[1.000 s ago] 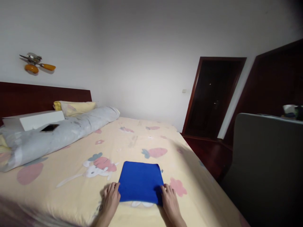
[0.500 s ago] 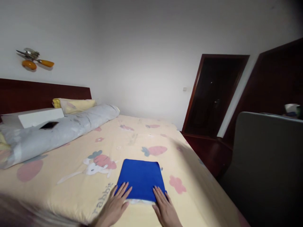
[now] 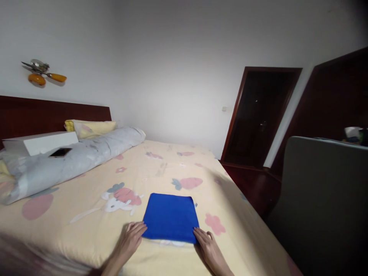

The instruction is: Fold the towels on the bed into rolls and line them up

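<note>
A flat, squarish blue cloth point(image 3: 171, 216) lies on the bed in front of me, looking folded. A pale strip with a faint print point(image 3: 172, 243) peeks out from under its near edge. At the near left corner, my left hand point(image 3: 132, 237) is closed with its fingertips on the cloth's edge. My right hand point(image 3: 207, 245) is at the near right corner, its fingers pressed together over that edge. Both thumbs are mostly hidden. The middle of the cloth is uncovered by hands.
The bed has a cream sheet point(image 3: 94, 234) printed with rabbits and carrots. A rolled grey quilt point(image 3: 94, 153), a white box point(image 3: 43, 142), a phone point(image 3: 60, 152) and a yellow pillow point(image 3: 93, 128) lie by the headboard point(image 3: 54, 113). A dark chair back point(image 3: 322, 191) stands at the right.
Both hands have slid outward off the top of the blue cloth to its near corners. The fingers, spread flat before, are now drawn together at the edges. The cloth looks almost unmoved.
</note>
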A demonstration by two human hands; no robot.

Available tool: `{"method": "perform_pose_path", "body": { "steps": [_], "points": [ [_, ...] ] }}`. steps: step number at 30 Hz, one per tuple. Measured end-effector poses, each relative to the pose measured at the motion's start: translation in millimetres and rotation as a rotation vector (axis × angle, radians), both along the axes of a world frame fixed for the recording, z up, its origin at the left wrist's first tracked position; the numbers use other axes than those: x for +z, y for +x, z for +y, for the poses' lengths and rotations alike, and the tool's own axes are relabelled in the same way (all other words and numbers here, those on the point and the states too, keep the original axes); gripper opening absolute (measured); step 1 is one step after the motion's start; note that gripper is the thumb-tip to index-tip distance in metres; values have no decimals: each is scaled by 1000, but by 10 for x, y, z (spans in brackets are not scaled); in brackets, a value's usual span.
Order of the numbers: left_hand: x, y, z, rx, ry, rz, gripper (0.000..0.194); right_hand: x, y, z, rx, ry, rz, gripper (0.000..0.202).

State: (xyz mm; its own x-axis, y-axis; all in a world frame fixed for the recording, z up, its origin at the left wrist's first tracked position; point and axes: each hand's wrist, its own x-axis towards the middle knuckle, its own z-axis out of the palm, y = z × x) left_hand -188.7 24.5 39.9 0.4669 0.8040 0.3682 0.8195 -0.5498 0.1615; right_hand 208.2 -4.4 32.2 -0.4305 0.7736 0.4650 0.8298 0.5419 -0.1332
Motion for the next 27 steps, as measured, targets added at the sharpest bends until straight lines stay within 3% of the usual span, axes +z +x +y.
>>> {"method": "perform_pose_path", "body": {
  "steps": [5, 10, 13, 16, 20, 23, 27],
  "points": [
    [102, -32, -73, -20, -59, -129, 48, 269, -59, -145, -31, -197, 250, 36],
    [104, 7, -75, 141, -231, -315, 38, 399, -44, -120, -14, -407, 502, 24],
    [168, 120, 24, 283, -325, -319, 35, 360, -57, 59, -48, -431, 581, 25],
    [229, 247, 118, 460, -344, -163, 29, 241, -73, 256, -110, -387, 544, 32],
    [108, 371, 122, 591, -187, -40, 40, 63, -150, 358, -283, -222, 387, 38],
    [-99, 570, 37, 437, -15, -48, 56, -9, -383, 289, -360, -57, 303, 44],
    [-300, 1015, -85, 60, 89, -1, 64, -32, -847, 145, -94, -63, 148, 60]
  ]
}}
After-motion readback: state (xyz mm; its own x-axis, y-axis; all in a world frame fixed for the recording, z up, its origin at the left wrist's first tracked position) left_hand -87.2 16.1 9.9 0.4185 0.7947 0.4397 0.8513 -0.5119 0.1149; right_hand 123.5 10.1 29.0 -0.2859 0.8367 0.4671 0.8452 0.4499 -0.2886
